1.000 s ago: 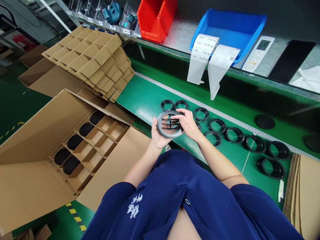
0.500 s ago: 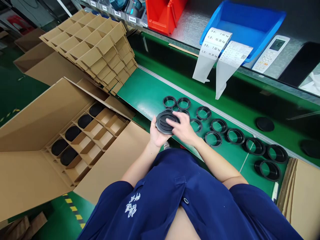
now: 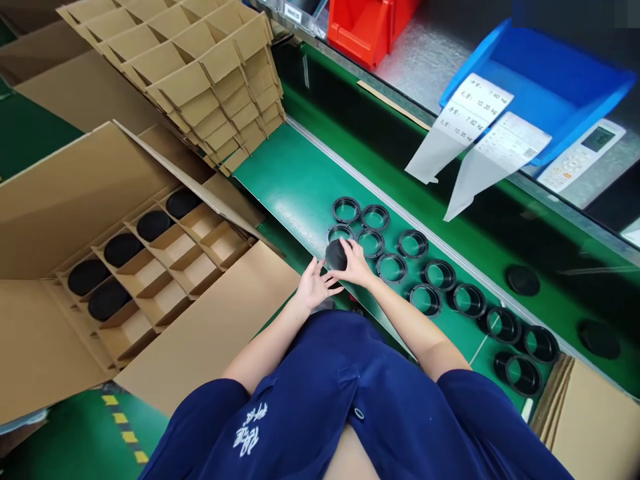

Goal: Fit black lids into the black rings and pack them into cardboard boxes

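Observation:
A round black disc [image 3: 337, 255] is between the thumb and fingers of my right hand [image 3: 356, 264], over the near edge of the green work surface. Just left of it, my left hand [image 3: 314, 287] has its fingers spread, palm up, and holds nothing. Several black rings [image 3: 393, 267] stand in loose rows on the green surface beyond and to the right of my hands. At the left, an open cardboard box [image 3: 215, 313] has a divider grid, with black round pieces [image 3: 123, 250] in several of its cells.
Stacked cardboard dividers [image 3: 220, 73] rise at the upper left. A metal shelf along the back bears a red bin [image 3: 357, 30], a blue tray [image 3: 565, 87] and a remote control [image 3: 583, 157]. Paper labels [image 3: 465, 117] hang over its edge. Cardboard sheets [image 3: 595, 413] lie at the lower right.
The ridged face of the black piece is no longer seen; a smooth dark face shows. My left hand has opened away from it, and my right hand now holds it. The view has shifted.

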### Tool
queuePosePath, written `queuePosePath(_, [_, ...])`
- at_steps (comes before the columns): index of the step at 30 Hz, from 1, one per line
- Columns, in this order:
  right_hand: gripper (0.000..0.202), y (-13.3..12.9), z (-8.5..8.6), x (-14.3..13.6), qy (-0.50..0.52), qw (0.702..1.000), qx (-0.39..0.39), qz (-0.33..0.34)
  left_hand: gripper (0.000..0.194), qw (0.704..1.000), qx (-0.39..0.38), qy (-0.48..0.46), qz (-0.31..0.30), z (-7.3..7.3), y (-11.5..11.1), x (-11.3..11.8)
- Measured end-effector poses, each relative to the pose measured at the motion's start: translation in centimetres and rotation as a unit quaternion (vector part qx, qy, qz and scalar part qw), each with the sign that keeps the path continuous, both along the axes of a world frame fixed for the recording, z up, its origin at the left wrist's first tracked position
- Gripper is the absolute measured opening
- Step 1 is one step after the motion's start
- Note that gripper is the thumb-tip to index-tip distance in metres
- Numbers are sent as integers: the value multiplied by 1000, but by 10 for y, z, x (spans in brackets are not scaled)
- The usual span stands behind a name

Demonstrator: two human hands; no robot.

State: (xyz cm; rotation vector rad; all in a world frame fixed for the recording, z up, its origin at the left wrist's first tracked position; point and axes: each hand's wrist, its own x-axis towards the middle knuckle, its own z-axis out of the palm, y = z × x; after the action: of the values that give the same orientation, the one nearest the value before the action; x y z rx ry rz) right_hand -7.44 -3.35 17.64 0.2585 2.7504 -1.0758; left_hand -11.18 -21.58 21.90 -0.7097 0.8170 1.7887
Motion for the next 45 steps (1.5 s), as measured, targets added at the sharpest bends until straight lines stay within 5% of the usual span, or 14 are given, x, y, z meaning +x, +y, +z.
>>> queuePosePath(3, [120, 11, -21, -46, -14, 992, 111, -56, 55, 999, -46, -7, 23, -12, -21, -8])
queuePosePath(9, [118, 14, -59, -80, -40, 978, 206, 13, 33, 991, -84, -50, 88, -25, -63, -16])
queuePosePath(14, [106, -2, -50, -84, -31, 973, 227, 43, 20, 986, -106, -71, 104, -36, -73, -24])
queuePosePath(18, [83, -7, -34, -104, 73, 967, 243, 27, 18, 990, -121, -37, 60, -52, -76, -33])
queuePosePath(22, [73, -6, -54, -106, 73, 967, 229, 88, 23, 976, -176, 113, -62, -67, -69, -38])
queuePosePath(25, [67, -5, -70, -96, 75, 969, 208, 114, 25, 954, -211, 193, -90, -70, -45, -37])
queuePosePath(27, [64, -3, -75, -91, 94, 971, 194, 101, 37, 931, -232, 265, -97, -72, -22, -42])
queuePosePath(29, [61, 1, -80, -89, 114, 974, 178, 84, 74, 893, -244, 359, -121, -76, 2, -53])
queuePosePath(33, [62, 14, -93, -79, 115, 985, 129, -6, 128, 695, -264, 577, -337, -88, 38, -72])
queuePosePath(37, [68, 27, -104, -61, 71, 994, 76, -44, 132, 537, -303, 636, -464, -102, 57, -69])
queuePosePath(40, [70, 34, -108, -57, 56, 996, 53, -39, 130, 535, -317, 648, -441, -110, 61, -68])
queuePosePath(45, [72, 29, -96, -65, 58, 997, 38, -39, 126, 583, -301, 647, -389, -109, 48, -69])
